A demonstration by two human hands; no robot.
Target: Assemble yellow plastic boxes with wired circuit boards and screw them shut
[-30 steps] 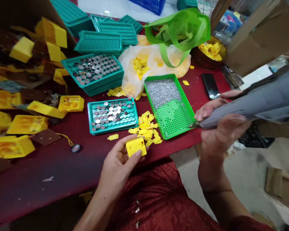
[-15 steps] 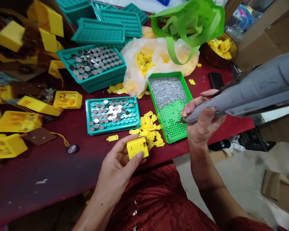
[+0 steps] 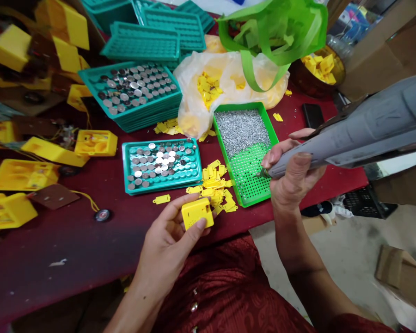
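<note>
Between the thumb and fingers of my left hand is a small yellow plastic case, held just over the table's front edge. My right hand is wrapped round the front end of a grey electric screwdriver, whose tip points left over the green tray. Small silver screws fill the far part of that tray; its holed near part shows. Beside the case lies a heap of flat yellow covers. A teal tray with round button cells sits behind my left hand.
Stacked teal trays with more button cells stand farther back. A clear plastic bag of yellow pieces and a green bag lie behind the screws. Yellow housings with wires crowd the left. A bowl and dark phone-like object are at right.
Both hands keep nearly the same pose, with the yellow case and the screwdriver still held. The view has shifted very slightly.
</note>
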